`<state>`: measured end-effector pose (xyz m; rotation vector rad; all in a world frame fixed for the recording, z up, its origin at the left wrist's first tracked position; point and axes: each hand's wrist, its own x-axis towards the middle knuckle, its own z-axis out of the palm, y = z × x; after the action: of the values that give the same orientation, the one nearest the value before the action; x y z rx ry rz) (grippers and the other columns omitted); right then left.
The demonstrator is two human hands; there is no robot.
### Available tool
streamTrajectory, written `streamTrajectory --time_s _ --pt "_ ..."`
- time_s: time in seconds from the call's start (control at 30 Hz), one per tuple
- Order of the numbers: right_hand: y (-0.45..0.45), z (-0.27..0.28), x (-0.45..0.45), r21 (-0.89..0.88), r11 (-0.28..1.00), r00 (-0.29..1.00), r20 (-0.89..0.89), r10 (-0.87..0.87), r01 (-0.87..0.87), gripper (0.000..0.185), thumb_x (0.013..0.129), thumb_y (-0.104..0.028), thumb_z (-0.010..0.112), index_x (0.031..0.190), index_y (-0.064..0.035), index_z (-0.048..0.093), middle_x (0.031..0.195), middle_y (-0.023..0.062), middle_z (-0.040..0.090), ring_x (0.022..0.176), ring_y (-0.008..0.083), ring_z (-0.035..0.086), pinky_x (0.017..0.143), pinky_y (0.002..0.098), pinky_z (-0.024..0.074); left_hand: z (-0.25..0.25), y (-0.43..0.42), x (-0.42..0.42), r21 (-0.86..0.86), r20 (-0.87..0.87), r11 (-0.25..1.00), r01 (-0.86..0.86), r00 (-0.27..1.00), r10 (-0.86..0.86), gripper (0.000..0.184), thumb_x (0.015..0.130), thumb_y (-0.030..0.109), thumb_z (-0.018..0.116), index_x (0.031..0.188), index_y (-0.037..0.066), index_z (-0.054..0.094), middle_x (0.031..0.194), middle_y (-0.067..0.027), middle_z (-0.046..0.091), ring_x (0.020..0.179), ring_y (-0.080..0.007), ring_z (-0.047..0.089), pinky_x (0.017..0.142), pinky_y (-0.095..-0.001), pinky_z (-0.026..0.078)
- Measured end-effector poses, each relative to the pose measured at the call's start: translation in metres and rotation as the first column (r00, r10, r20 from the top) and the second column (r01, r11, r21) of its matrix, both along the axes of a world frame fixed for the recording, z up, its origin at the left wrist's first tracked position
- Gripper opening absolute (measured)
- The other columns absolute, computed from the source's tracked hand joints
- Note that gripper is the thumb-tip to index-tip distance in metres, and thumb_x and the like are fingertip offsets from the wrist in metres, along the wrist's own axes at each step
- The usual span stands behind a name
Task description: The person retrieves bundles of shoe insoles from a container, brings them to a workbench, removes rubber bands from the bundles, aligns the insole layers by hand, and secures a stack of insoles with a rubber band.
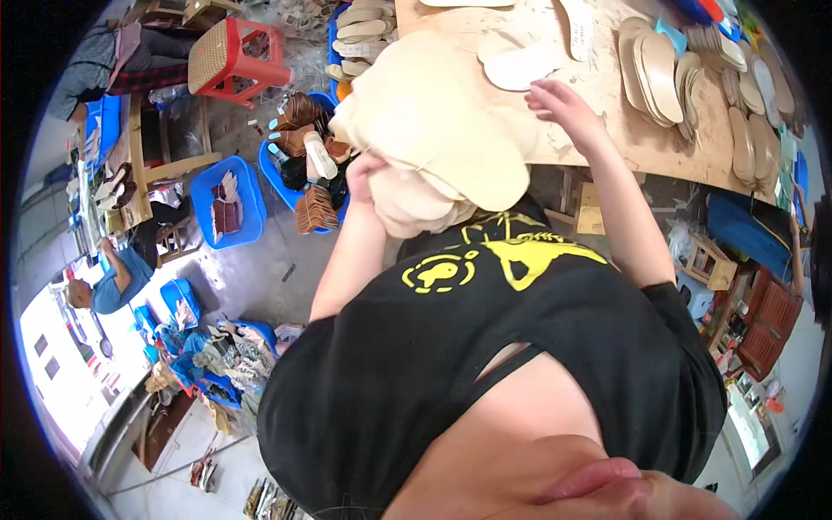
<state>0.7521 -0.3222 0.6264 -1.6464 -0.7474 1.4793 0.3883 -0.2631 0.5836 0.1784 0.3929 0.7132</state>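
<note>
Cream insole stack (425, 108), left hand (362, 178) clasping its edge, right hand (563, 111) loosely uncurled near a white insole (518, 69).

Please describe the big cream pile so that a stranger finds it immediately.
Start from the pale wooden table at the top. At its near left edge, the left hand touches a big pile of flat, cream, sole-shaped pieces. It is much broader than the tan insole stacks at right.

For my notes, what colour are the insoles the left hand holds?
The insoles are pale cream (head view).
</note>
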Motion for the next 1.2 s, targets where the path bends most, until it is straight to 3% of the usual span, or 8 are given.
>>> streamTrajectory --time_s 0.17,0.3,0.47,0.63,0.73,0.97,1.0,1.2 --pt "0.135 -0.102 0.017 -0.024 1.000 0.975 0.224 -0.005 0.011 0.068 0.086 -0.044 0.066 0.132 0.0027 0.047 0.117 0.0151 0.061 0.109 0.0257 0.059 0.095 0.0363 0.0458 0.017 -0.010 -0.024 0.014 -0.031 0.986 -0.168 0.985 0.168 0.073 0.068 0.013 0.052 0.137 -0.007 0.039 0.132 -0.0242 0.052 0.120 -0.0396 0.052 0.106 -0.0482 0.041" --pt "0.234 -0.139 -0.044 0.137 0.973 0.089 0.989 -0.122 -0.184 0.071 0.088 -0.048 0.061 0.136 0.0013 0.044 0.126 0.0188 0.056 0.119 0.0293 0.052 0.095 0.0478 0.0438 0.021 -0.008 -0.026 -0.013 -0.045 0.965 -0.262 0.964 0.261 0.075 0.068 0.012 0.052 0.139 -0.007 0.035 0.134 -0.0234 0.051 0.122 -0.0406 0.050 0.107 -0.0500 0.039" --pt "0.325 -0.167 -0.043 -0.410 0.809 -0.209 0.912 0.353 -0.422 0.051 0.088 -0.039 0.057 0.125 -0.0051 0.052 0.116 0.0139 0.063 0.111 0.0322 0.058 0.087 0.0504 0.0466 -0.004 0.003 -0.043 -0.100 -0.008 0.961 -0.259 0.966 0.259 0.073 0.067 0.007 0.052 0.137 -0.009 0.037 0.130 -0.0258 0.053 0.116 -0.0404 0.055 0.105 -0.0480 0.041" --pt "0.307 -0.081 0.013 0.029 0.949 0.113 0.994 0.007 -0.315 0.033 0.087 -0.027 0.058 0.112 -0.0054 0.052 0.094 0.0198 0.068 0.092 0.0353 0.066 0.076 0.0460 0.0517 0.017 0.022 -0.028 -0.036 -0.044 0.963 -0.269 0.963 0.267 0.072 0.068 0.004 0.054 0.137 -0.008 0.039 0.130 -0.0247 0.054 0.116 -0.0384 0.056 0.105 -0.0462 0.042" --pt "0.246 0.021 0.060 0.392 0.876 0.957 -0.046 -0.288 0.282 0.031 0.087 -0.010 0.060 0.107 0.0132 0.055 0.112 0.0207 0.059 0.104 0.0338 0.063 0.092 0.0439 0.0537 0.027 0.029 -0.022 -0.033 -0.049 0.975 -0.218 0.975 0.217 0.071 0.068 0.001 0.054 0.137 -0.006 0.040 0.129 -0.0228 0.055 0.115 -0.0374 0.057 0.104 -0.0451 0.044" --pt "0.039 0.124 -0.031 0.039 0.767 0.623 -0.610 -0.489 0.640 0.036 0.092 -0.006 0.049 0.125 0.0057 0.047 0.124 0.0176 0.060 0.122 0.0351 0.052 0.110 0.0551 0.0362 0.045 0.043 0.009 0.019 0.066 0.998 -0.056 0.996 0.055 0.060 0.072 0.000 0.054 0.131 -0.003 0.048 0.123 -0.0207 0.059 0.111 -0.0338 0.060 0.099 -0.0440 0.048" --pt "0.013 0.100 -0.034 0.269 0.905 0.549 -0.835 0.048 0.330 0.036 0.091 -0.008 0.051 0.126 0.0009 0.048 0.126 0.0136 0.059 0.121 0.0323 0.054 0.110 0.0579 0.0347 0.053 0.044 0.014 -0.006 0.068 1.000 -0.007 0.998 0.007 0.059 0.072 0.000 0.054 0.131 -0.003 0.048 0.122 -0.0206 0.059 0.110 -0.0336 0.060 0.098 -0.0438 0.049" --pt "-0.040 0.090 -0.082 -0.025 0.967 0.711 -0.673 -0.204 0.254 0.051 0.091 -0.008 0.053 0.140 -0.0081 0.038 0.126 0.0099 0.057 0.113 0.0228 0.058 0.094 0.0378 0.0486 0.067 0.043 0.037 -0.004 0.060 0.994 0.111 0.992 -0.111 0.054 0.072 0.002 0.055 0.126 -0.002 0.051 0.118 -0.0200 0.062 0.106 -0.0336 0.063 0.095 -0.0443 0.051"
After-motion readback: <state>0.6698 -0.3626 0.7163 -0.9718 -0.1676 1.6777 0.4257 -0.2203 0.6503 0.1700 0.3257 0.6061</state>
